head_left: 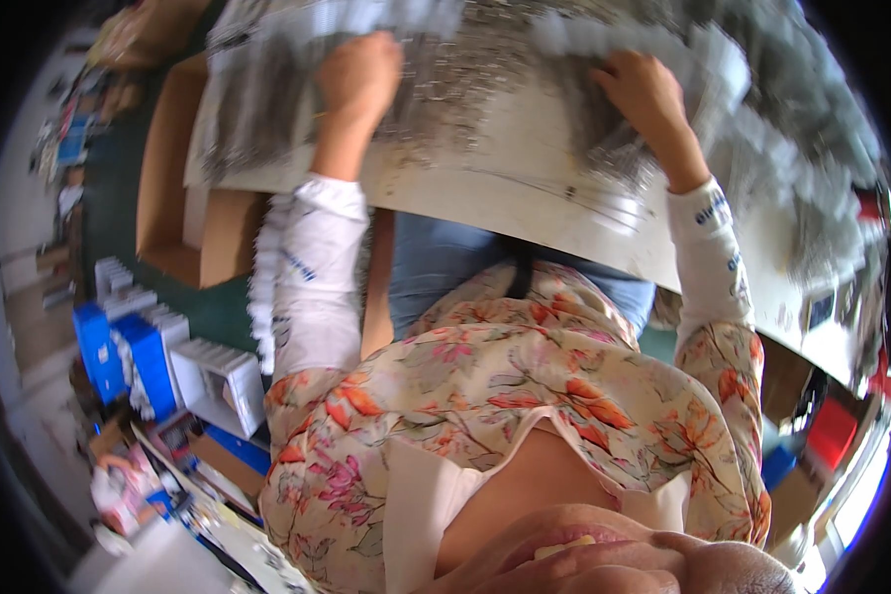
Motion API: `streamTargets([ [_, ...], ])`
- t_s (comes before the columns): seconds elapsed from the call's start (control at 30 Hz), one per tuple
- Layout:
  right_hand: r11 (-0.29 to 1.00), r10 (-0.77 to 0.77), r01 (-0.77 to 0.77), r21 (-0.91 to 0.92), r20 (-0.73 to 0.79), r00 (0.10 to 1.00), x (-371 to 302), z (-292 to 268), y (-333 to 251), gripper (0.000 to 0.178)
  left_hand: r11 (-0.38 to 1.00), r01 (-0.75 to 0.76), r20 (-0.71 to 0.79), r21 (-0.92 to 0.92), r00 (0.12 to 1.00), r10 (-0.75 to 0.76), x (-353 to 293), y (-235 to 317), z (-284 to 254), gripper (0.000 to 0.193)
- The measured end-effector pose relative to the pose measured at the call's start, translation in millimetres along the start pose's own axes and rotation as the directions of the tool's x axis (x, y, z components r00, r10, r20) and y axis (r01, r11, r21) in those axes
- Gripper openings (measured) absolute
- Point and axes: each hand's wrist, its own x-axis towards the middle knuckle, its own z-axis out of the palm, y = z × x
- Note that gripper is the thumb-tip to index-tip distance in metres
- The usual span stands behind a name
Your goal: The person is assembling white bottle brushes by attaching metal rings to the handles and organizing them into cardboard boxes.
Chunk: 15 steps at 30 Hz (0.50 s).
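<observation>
My left hand (363, 81) is closed, its fingers curled down at the far left part of the table. Beside it lies a spread of thin grey wire-like strands (252, 114) with pale tops; whatever the fingers hold is hidden. My right hand (651, 99) is bent over another blurred bundle of thin grey strands (592, 119), the thumb pointing left. What lies within its grip cannot be made out. Small metallic bits (475, 74) are scattered between the two hands. Several long thin wires (589, 203) lie near the table's front edge.
The white table (485, 158) carries more pale, filmy bundles (762, 158) along its right side. Open cardboard boxes (173, 168) stand against its left end. Blue and white bins (148, 361) sit on the left, and a red bin (830, 434) is at the lower right. Another person (124, 490) appears far left.
</observation>
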Motion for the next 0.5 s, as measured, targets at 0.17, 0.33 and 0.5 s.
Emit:
streamTargets([
  [0.17, 0.922, -0.019, 0.05, 0.384, -0.086, 0.996, 2, 5, 16, 0.023, 0.996, -0.086, -0.177, 0.016, 0.98, 0.088, -14, 1, -28, 0.011],
  [0.33, 0.563, 0.305, -0.029, 0.826, -0.174, 0.936, -5, -35, 52, 0.018, 0.357, -0.035, -0.156, -0.933, 0.936, -0.315, 14, -36, -53, 0.023],
  [0.5, 0.294, 0.521, 0.216, 0.931, -0.346, 0.78, -44, -90, 122, 0.028, 0.908, 0.385, 0.132, -0.166, 0.921, -0.366, 45, -149, -29, 0.048],
])
